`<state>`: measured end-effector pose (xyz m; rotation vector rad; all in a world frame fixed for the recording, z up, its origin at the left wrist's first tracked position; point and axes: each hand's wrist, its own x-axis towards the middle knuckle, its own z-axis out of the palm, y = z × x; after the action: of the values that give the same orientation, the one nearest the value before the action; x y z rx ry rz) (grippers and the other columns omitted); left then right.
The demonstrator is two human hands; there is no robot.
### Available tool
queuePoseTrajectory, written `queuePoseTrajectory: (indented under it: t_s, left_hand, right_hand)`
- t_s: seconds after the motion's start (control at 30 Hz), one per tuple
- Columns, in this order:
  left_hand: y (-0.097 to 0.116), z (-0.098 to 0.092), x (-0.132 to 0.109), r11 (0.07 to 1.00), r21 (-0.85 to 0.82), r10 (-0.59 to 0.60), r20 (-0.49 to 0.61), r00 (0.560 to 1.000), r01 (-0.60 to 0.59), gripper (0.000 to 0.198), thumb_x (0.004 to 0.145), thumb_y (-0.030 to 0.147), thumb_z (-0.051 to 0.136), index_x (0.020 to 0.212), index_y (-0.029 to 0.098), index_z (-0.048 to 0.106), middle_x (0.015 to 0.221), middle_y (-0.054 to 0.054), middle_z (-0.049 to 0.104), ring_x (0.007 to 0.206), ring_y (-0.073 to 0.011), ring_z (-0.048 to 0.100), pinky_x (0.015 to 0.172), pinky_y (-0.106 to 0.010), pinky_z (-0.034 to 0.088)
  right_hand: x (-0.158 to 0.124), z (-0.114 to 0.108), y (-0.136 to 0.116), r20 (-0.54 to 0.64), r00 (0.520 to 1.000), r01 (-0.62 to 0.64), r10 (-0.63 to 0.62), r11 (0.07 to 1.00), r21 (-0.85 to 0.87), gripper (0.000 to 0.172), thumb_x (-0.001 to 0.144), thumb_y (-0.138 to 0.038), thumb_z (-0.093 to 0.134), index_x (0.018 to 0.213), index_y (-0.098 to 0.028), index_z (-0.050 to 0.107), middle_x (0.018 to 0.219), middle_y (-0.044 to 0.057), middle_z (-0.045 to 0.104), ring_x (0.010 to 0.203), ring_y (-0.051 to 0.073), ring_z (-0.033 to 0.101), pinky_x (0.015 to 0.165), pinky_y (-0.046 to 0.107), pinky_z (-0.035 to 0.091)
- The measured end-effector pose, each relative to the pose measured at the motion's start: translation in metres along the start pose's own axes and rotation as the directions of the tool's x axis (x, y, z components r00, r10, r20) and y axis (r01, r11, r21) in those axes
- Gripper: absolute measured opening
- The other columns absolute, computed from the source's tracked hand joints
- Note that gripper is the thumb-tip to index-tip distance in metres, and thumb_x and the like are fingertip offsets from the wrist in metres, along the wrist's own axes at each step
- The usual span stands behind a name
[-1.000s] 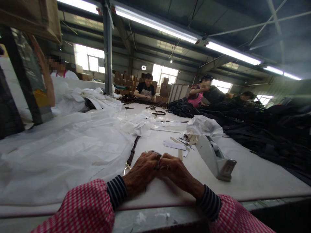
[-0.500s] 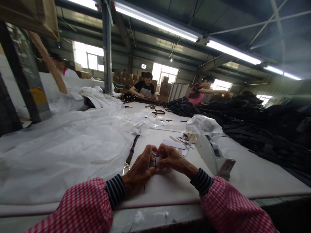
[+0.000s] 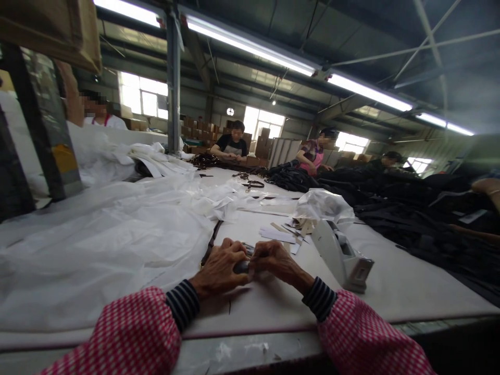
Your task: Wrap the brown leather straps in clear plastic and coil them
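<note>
Close together above the white table top (image 3: 297, 307), my two hands work at one small object. My left hand (image 3: 221, 265) is closed around this small grey, shiny piece (image 3: 242, 267), whose kind I cannot make out because the fingers cover most of it. The fingers of my right hand (image 3: 275, 260) are pinched against its right side; whether they grip the piece itself or something thin on it is hidden. A dark brown strap (image 3: 213, 237) runs to the left hand, its gold-coloured metal end partly behind that hand.
A grey tape dispenser (image 3: 344, 255) stands right of my hands. Paper strips (image 3: 277, 233) and a clear plastic bag (image 3: 324, 204) lie beyond. White plastic sheeting (image 3: 97, 250) spreads at left, black fabric goods (image 3: 429, 229) pile at right. Several people work farther back.
My left hand has turned flatter, its back now facing up over the grey piece. The right fingers have drawn into a tighter pinch. The gold-coloured metal end is now more covered.
</note>
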<state>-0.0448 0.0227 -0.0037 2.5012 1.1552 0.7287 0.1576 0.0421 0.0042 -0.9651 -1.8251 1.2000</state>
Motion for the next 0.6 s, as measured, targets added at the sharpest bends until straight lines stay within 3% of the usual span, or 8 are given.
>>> queuePoseTrajectory:
  t_s: [0.17, 0.3, 0.47, 0.6]
  left_hand:
    - [0.003, 0.003, -0.002, 0.998, -0.01, 0.06, 0.011, 0.998, -0.06, 0.013, 0.094, 0.037, 0.065, 0.102, 0.033, 0.074, 0.106, -0.001, 0.064, 0.107, -0.0264, 0.047, 0.087, -0.041, 0.036]
    - [0.004, 0.009, -0.003, 0.995, -0.009, 0.103, -0.01, 0.995, -0.103, 0.017, 0.096, 0.041, 0.065, 0.111, 0.04, 0.073, 0.105, 0.0, 0.064, 0.107, -0.0258, 0.047, 0.087, -0.042, 0.033]
    - [0.004, 0.011, -0.003, 0.993, 0.013, 0.117, -0.058, 0.991, -0.117, 0.02, 0.095, 0.037, 0.067, 0.114, 0.036, 0.073, 0.111, -0.001, 0.062, 0.11, -0.0255, 0.047, 0.09, -0.041, 0.034]
    - [0.004, 0.009, -0.001, 0.997, -0.017, 0.076, 0.0, 0.997, -0.076, 0.018, 0.092, 0.034, 0.069, 0.11, 0.033, 0.073, 0.109, -0.001, 0.061, 0.107, -0.0253, 0.048, 0.086, -0.041, 0.035]
  right_hand:
    - [-0.001, -0.006, -0.01, 0.021, 0.999, -0.039, 0.039, 0.999, -0.017, 0.019, 0.071, -0.03, 0.081, 0.069, -0.013, 0.071, 0.061, 0.001, 0.069, 0.052, 0.011, 0.052, 0.049, 0.02, 0.037]
    - [0.002, -0.018, -0.024, 0.211, 0.969, -0.091, 0.129, 0.979, -0.18, 0.019, 0.076, -0.031, 0.078, 0.077, -0.012, 0.078, 0.062, 0.001, 0.068, 0.053, 0.012, 0.057, 0.046, 0.019, 0.041]
    - [0.021, -0.029, -0.043, 0.402, 0.892, -0.047, 0.206, 0.927, -0.372, 0.016, 0.076, -0.026, 0.075, 0.081, -0.012, 0.08, 0.059, 0.001, 0.067, 0.053, 0.013, 0.062, 0.044, 0.017, 0.045]
    - [0.023, -0.031, -0.043, 0.417, 0.885, -0.062, 0.208, 0.94, -0.337, 0.014, 0.075, -0.024, 0.075, 0.08, -0.011, 0.079, 0.062, 0.002, 0.07, 0.052, 0.012, 0.062, 0.045, 0.017, 0.047]
